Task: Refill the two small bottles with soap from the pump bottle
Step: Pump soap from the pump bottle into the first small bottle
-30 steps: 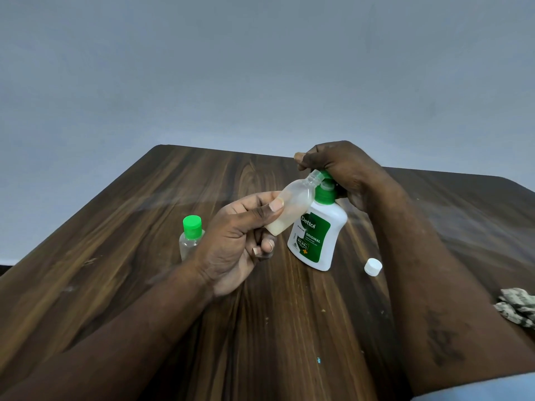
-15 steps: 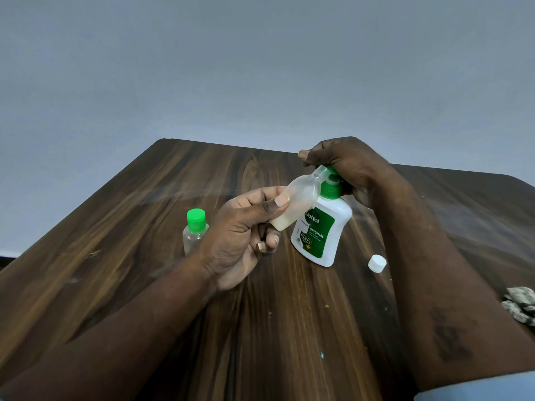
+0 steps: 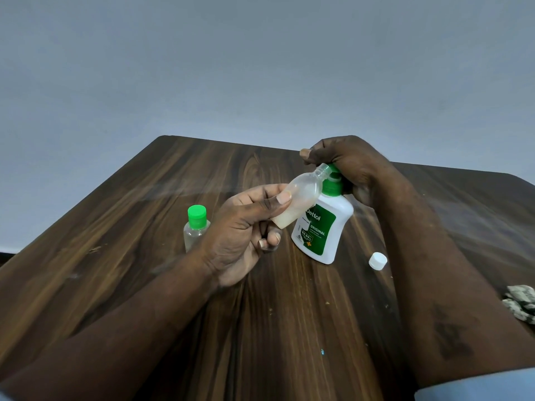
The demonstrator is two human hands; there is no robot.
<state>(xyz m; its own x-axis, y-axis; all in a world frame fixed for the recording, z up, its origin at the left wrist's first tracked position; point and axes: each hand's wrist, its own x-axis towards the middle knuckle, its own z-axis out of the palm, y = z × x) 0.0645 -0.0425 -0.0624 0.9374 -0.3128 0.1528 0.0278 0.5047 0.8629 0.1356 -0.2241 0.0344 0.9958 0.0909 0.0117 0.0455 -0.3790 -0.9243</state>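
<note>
Cap (image 3: 377, 260) and rag (image 3: 521, 305) lie off right; capped bottle (image 3: 194, 227) sits half hidden behind left hand (image 3: 243, 235), which pinches the tilted open bottle (image 3: 301, 195), bit of soap (image 3: 285, 219) inside, at the pump bottle (image 3: 324, 227); right hand (image 3: 353, 163) curls over its top.

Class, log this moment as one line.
left hand: holds uncapped bottle, mouth at pump bottle nozzle | right hand: grips pump head | white cap: on table | second bottle: capped

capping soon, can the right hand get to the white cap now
Likely yes, though it is busy: the right hand grips the pump; the white cap lies uncovered on the table close by.
</note>
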